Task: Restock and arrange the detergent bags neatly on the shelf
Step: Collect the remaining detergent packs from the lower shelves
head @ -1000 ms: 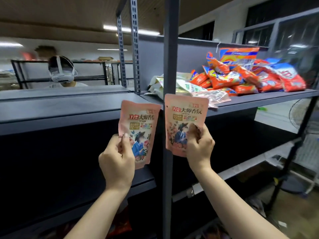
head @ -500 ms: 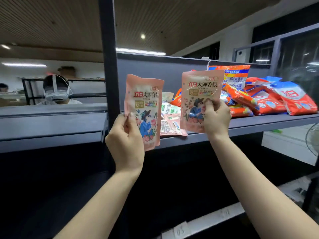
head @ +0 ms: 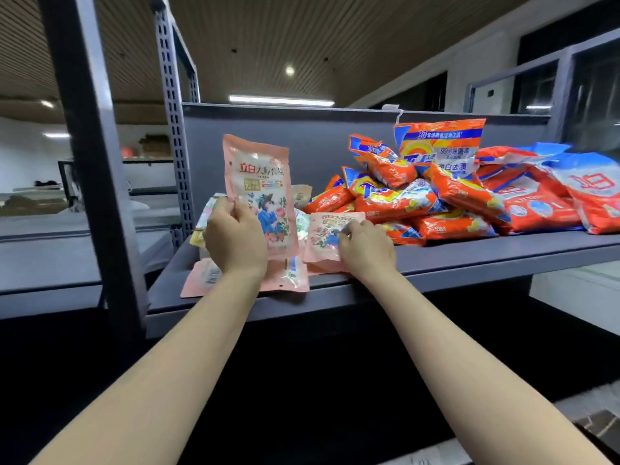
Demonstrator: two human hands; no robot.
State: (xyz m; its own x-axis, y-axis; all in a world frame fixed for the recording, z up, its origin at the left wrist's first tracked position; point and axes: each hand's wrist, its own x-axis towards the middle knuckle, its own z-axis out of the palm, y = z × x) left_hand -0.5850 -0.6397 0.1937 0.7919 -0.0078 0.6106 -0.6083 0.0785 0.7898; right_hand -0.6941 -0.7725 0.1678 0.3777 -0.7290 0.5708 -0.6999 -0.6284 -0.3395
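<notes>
**Q:** Grip on each pouch, and where does each pouch sit?

**A:** Left hand [head: 235, 239] pinches the upright pink pouch [head: 260, 193] at its lower left edge, thumb in front, and holds it above the shelf [head: 469, 260]. Right hand [head: 367, 248] has its fingers curled over the second pink pouch [head: 330, 238], which lies almost flat at the shelf's front, beside further pink pouches [head: 288, 276] lying flat.

**Q:** How should such a pouch handle?

**A:** Judged light and soft: the film looks thin and glossy, likely slippery, and the upright one bows slightly. An edge pinch near a sealed seam, or a flat palm when laying it down, seems safest.

**Q:** What surrounds them?

**A:** To the right, a loose heap of orange bags [head: 396, 199], then red-and-blue bags [head: 550, 193], all against the grey back panel [head: 322, 142]. A grey upright post [head: 90, 156] stands at left.
</notes>
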